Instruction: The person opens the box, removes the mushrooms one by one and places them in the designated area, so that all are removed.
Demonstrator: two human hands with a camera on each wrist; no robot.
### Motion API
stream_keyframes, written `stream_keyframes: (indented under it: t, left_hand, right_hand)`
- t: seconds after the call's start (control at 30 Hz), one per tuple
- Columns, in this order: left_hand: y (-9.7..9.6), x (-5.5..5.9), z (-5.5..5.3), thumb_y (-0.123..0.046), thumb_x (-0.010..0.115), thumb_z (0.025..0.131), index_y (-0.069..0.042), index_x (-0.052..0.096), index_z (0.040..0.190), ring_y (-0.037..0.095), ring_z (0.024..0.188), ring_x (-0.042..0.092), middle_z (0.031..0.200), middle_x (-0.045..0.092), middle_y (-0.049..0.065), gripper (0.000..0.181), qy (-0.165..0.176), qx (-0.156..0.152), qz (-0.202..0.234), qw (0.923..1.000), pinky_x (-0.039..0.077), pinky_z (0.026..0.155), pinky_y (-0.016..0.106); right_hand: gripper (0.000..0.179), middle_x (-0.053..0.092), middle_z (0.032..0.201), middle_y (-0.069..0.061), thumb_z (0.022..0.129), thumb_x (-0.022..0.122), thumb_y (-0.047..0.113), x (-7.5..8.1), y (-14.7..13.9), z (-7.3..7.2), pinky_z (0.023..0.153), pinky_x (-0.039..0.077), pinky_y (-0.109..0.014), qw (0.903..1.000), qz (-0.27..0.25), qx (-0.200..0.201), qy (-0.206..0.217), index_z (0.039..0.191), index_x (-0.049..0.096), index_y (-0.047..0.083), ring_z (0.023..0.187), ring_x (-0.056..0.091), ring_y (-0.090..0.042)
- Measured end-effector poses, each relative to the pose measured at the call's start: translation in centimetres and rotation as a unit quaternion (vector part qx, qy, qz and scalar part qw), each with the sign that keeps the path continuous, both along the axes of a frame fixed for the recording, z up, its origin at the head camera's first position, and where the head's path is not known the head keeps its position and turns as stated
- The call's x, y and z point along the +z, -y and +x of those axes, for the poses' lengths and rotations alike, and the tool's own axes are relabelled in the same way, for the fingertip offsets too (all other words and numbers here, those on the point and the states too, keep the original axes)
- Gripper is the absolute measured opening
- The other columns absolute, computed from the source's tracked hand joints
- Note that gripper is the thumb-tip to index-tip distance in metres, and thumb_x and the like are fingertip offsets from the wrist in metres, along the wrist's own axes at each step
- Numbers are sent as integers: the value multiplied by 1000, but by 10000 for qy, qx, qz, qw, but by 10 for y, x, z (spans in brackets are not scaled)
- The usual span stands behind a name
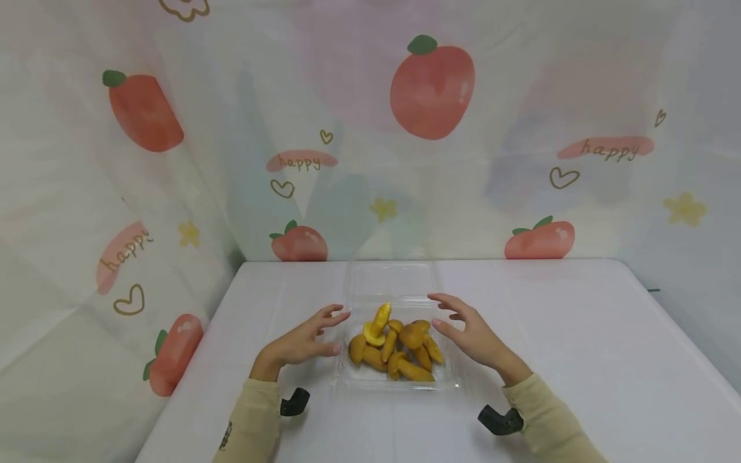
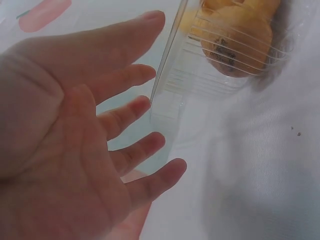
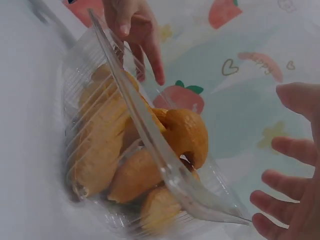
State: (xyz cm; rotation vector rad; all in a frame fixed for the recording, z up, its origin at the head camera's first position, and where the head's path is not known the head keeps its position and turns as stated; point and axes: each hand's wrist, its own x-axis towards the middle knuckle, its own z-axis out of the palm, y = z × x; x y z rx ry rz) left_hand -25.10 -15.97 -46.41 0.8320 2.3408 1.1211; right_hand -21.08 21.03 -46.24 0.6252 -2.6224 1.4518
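Note:
A clear plastic box (image 1: 399, 386) sits on the table with its transparent lid (image 1: 392, 280) folded back behind it. Several yellow-brown mushrooms (image 1: 413, 335) lie inside, and one bright yellow piece (image 1: 380, 319) points upward on top. My left hand (image 1: 307, 336) is beside the box's left edge, its fingers apart and holding nothing. On the opposite side, my right hand (image 1: 471, 331) is by the right edge, its fingers loosely spread. In the right wrist view, the fingers of the right hand (image 3: 295, 185) are near a corner of the rim; whether they touch it is unclear.
A white cloth covers the table (image 1: 579, 360). Behind and to the left hangs a curtain (image 1: 359, 109) printed with fruit, hearts and lettering. Black curved pieces (image 1: 296, 402) stick out near both sleeves. Small dark specks (image 2: 298, 133) lie on the cloth.

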Motion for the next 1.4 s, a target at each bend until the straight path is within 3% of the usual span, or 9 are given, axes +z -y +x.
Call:
stream_keyframes:
  t: [0.23,0.4,0.6,0.73,1.03,1.4]
  left_hand:
    - [2,1,0,-16,68,96,-1,32,157,49,153,16,168,14,22,73,-37,-113,0,9999,26,117,71]
    - [1,0,0,-18,70,95,-3,33,157,46,154,18,169,15,19,73,-79,-68,-59,9999,28,118,69]
    - [0,-2,0,-17,71,95,-6,34,158,44,154,19,169,15,17,74,-91,-4,-122,9999,28,118,68]
    - [0,-2,0,-17,71,95,-6,35,157,45,154,19,169,16,17,73,-94,25,-138,9999,28,118,69]
    - [-1,-1,-2,-17,72,94,-7,36,157,43,155,18,169,17,16,74,-75,44,-150,9999,27,117,71]
    - [1,-3,-4,-16,72,94,-6,35,157,43,155,17,170,13,16,74,29,35,-103,9999,25,118,70]
  right_hand:
    - [49,55,148,-16,98,66,21,-8,10,2,107,39,-71,9995,275,123,-98,143,54,10,129,52,-46]
    - [45,59,143,-14,98,66,21,-9,11,2,105,40,-72,9987,404,276,-149,142,56,14,125,56,-44]
    - [42,65,135,-17,99,63,13,-9,14,3,100,45,-67,9968,554,496,-281,140,56,5,113,60,-38]
    - [43,67,134,-16,98,64,12,-11,15,3,102,44,-67,9949,806,506,-339,140,56,7,119,62,-38]
    - [47,67,136,-10,94,71,14,-13,17,4,97,36,-47,9914,1234,292,-318,139,59,12,123,62,-34]
    - [46,67,137,-5,92,73,16,-15,18,3,95,33,-44,9905,1218,457,-456,136,63,11,129,58,-36]
